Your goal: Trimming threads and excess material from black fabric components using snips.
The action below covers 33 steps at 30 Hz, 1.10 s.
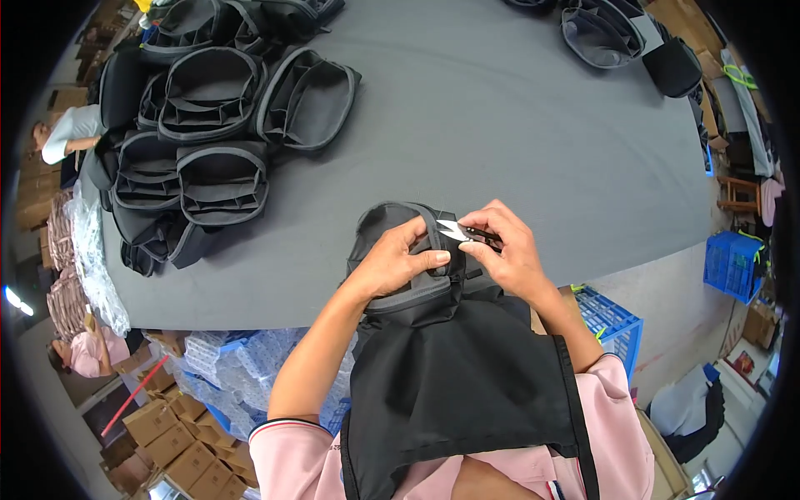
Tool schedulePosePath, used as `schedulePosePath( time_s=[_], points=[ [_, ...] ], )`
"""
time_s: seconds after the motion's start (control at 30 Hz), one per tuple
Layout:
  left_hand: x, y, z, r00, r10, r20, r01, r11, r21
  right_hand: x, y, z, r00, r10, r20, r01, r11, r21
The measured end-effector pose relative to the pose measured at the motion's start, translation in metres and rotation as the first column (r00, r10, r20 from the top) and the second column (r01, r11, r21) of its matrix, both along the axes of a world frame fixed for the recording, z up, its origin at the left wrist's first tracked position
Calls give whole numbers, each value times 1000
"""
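Observation:
A black zippered case [417,302] lies open at the near edge of the grey table, right in front of me. My left hand [400,260] is closed on the case's rim, thumb on top and fingers tucked partly inside. In my right hand [505,242] is a pair of thread snips [452,230] with dark handles and bright blades. The blades stand a little apart and point left, at the case's zipper edge beside my left fingers. Whether they touch a thread is too small to tell.
Several open black cases [212,92] are heaped on the table's [500,125] left side. More cases [602,35] lie at the far right. Below the near edge are bubble wrap [242,367] and a blue crate [608,317]. Two people work at the far left.

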State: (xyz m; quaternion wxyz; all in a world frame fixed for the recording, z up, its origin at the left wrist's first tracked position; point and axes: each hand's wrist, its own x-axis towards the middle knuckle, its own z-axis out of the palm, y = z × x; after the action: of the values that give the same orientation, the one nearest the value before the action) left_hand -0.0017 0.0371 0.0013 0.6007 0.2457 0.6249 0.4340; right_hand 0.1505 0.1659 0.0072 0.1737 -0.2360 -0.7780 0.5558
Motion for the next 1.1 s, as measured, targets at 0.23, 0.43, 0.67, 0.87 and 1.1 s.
schedulePosePath(
  time_s=[0.23, 0.43, 0.67, 0.87, 1.1],
  points=[
    [-1, -8, -5, 994, -20, -107, 20, 1000, 2, -4, 8, 5, 995, 97, 14, -98, 979, 179],
    [-1, -5, 13, 999, -5, 44, 5, 1000, -1, -4, 12, 3, 983, 174, -60, -130, 887, 443],
    [1, -8, 10, 998, -1, 64, -1, 1000, 23, -6, -6, 2, 993, -18, -113, 33, 991, 129],
    [1, -20, 10, 977, 197, 86, -202, 977, 62, 8, -13, 4, 996, -76, -39, 77, 997, 8],
    [5, -20, 9, 959, 273, 72, -281, 948, 147, 26, -23, 1, 1000, 11, 10, -12, 996, 87]
  ],
)
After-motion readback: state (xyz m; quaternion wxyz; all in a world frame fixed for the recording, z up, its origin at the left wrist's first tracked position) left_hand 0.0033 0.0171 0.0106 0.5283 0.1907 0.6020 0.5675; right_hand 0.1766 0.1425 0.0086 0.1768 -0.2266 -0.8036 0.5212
